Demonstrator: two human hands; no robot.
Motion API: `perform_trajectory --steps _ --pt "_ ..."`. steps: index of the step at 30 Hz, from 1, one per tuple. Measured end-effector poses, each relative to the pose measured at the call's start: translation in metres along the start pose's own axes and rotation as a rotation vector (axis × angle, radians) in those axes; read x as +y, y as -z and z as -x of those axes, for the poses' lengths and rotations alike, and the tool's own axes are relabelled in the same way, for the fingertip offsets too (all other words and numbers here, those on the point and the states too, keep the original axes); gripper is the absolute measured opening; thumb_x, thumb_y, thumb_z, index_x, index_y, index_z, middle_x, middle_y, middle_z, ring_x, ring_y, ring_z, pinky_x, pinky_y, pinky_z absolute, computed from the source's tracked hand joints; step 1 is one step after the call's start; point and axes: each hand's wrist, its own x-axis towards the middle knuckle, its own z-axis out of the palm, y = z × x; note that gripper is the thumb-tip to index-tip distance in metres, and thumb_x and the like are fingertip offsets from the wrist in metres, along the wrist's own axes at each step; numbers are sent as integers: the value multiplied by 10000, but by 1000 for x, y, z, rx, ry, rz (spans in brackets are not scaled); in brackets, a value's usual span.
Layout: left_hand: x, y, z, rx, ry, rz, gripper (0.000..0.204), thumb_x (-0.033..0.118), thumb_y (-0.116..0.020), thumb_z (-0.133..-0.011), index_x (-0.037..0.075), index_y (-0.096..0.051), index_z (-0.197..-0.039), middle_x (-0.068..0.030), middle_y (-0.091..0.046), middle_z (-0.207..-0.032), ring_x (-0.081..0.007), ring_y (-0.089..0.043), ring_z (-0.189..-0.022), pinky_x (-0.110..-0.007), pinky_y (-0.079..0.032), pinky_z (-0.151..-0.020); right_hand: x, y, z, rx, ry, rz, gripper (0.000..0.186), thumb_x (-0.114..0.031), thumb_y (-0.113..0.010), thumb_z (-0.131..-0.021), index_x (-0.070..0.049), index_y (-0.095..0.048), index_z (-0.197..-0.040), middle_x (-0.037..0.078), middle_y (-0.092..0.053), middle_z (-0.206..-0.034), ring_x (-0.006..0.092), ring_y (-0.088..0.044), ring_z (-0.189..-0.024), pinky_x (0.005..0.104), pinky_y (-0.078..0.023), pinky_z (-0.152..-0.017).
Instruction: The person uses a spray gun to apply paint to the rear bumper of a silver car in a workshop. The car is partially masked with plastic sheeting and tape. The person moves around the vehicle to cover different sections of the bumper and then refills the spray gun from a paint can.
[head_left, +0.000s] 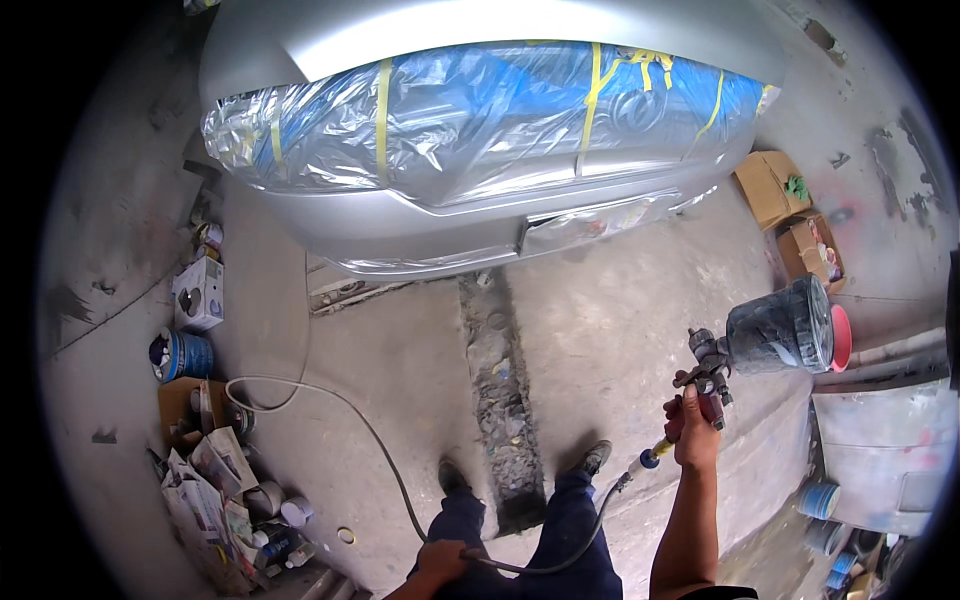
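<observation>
A spray gun [705, 380] with a dark, paint-smeared cup [775, 330] is held in my right hand [697, 435] at the right, its fingers wrapped round the red-and-black handle. A hose [590, 540] runs down from its base to my left hand [445, 560] at the bottom centre, which is closed round it, and loops away leftward over the floor. Ahead of me is a silver car's end [330, 230], partly wrapped in clear and blue plastic sheeting [490, 130] with yellow tape strips.
Cardboard boxes [770, 190] lie at the back right. Along the left wall stand a white box [200, 295], a blue can [188, 355] and a heap of paper and containers [205, 485]. A rough trench [495, 370] crosses the floor between my feet. A pale panel [875, 450] and cans are at right.
</observation>
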Motion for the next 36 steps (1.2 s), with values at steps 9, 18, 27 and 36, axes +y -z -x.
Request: perform_trajectory --steps 9,18,27,36 --pt "60 -11 -9 0 242 -47 484 569 -484 -863 121 -643 -774 -152 -661 -800 -361 -637 -830 -481 -479 -702 -9 -66 -56 -776 -242 -175 287 -198 -653 -886 -40 -577 -1113 9 -593 -848 75 -554 -715 230 -481 -613" --pt "153 -52 -2 404 643 302 407 451 -580 -872 66 -621 -746 -206 -634 -766 -396 -621 -795 -484 -455 -666 -56 85 -139 -231 21 49 293 -367 -641 -882 -83 -608 -947 24 -564 -642 38 -428 -458 190 -316 -406" --pt "153 -88 -11 521 760 448 413 403 -624 -864 14 -633 -726 -206 -627 -709 -373 -624 -710 -464 -454 -621 -60 114 -143 -550 -145 11 308 -345 -606 -910 -90 -628 -1082 -19 -601 -707 32 -487 -548 183 -363 -482" --pt "169 -85 -53 288 577 643 343 377 -625 -856 48 -682 -775 -140 -620 -649 -209 -612 -624 -376 -449 -588 -91 196 -206 70 -17 -25 376 -409 -637 -876 -41 -619 -952 41 -590 -662 95 -485 -470 225 -374 -418"
